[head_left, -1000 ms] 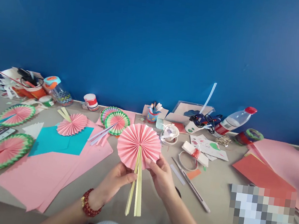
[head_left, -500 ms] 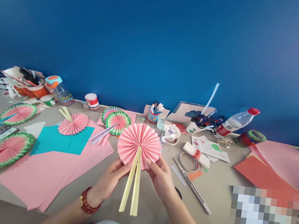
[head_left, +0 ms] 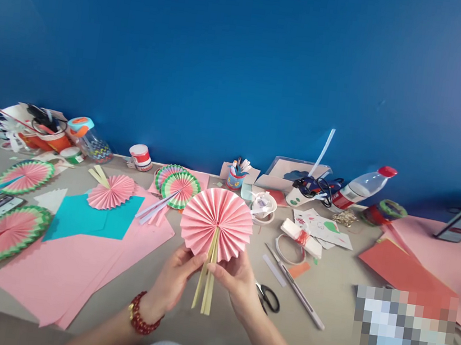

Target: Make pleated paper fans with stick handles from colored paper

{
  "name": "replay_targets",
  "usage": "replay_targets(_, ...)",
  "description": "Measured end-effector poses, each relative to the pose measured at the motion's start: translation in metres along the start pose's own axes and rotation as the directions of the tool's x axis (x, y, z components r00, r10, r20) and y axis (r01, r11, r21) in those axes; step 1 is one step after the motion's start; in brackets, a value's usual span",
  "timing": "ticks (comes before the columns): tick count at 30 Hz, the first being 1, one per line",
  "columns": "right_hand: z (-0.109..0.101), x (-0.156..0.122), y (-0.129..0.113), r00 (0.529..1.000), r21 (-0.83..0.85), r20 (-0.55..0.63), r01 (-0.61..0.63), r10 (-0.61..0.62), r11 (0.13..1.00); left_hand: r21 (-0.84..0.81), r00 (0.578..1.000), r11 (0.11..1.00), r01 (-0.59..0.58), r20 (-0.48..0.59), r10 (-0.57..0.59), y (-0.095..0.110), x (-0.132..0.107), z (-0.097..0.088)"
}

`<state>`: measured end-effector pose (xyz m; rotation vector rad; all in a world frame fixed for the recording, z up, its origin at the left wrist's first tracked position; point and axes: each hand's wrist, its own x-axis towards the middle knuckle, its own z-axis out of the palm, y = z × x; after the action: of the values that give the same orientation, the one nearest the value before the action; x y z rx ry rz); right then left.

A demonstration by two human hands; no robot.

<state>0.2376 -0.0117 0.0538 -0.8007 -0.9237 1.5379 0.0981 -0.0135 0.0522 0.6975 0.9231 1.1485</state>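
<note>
A round pink pleated paper fan [head_left: 216, 216] is held up in front of me, its folds spreading from the centre. Two pale yellow paper strips [head_left: 207, 291] hang down from its middle as handles. My left hand [head_left: 176, 276] grips the fan's lower left edge, thumb on the front beside the strips. On the lower right, my right hand [head_left: 237, 281] is closed on the fan, its thumb lying against the right strip. The other fingers of both hands are mostly hidden behind the paper.
Pink paper sheets [head_left: 42, 278], a turquoise sheet [head_left: 92, 219] and several finished fans [head_left: 14, 232] lie to the left. Scissors [head_left: 268, 299], a silver craft knife [head_left: 298, 289] and a tape roll [head_left: 290, 251] are to the right. A plastic bottle [head_left: 362, 187] leans near the blue wall.
The fan has tipped so its strips look shorter. My right hand has shifted inward and its thumb now touches a strip. More of the scissors shows, and a phone has appeared at far right.
</note>
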Motion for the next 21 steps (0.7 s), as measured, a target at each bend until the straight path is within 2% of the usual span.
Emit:
replay_targets(2, -0.001, -0.001, 0.003, 1.0, -0.038, 0.009, 0.022, -0.022, 0.999, -0.025, 1.0, 0.999, -0.019, 0.0, 0.019, 0.001, -0.001, 0.003)
replay_targets(8, -0.005, -0.004, 0.007, 0.995, -0.317, 0.0, 0.096, -0.101, 0.944, -0.021, 0.999, 0.999, -0.038, -0.011, 0.038, -0.003, -0.002, 0.005)
replay_targets(16, -0.004, -0.003, -0.003, 0.99, -0.381, 0.0, 0.128, -0.139, 0.916, 0.128, 0.993, 0.986, -0.111, 0.045, 0.106, -0.005, -0.002, -0.001)
replay_targets(21, -0.007, -0.004, -0.001, 0.989, -0.401, -0.001, 0.136, -0.149, 0.906, 0.119, 0.992, 0.985, -0.124, 0.001, 0.125, -0.006, 0.0, -0.005)
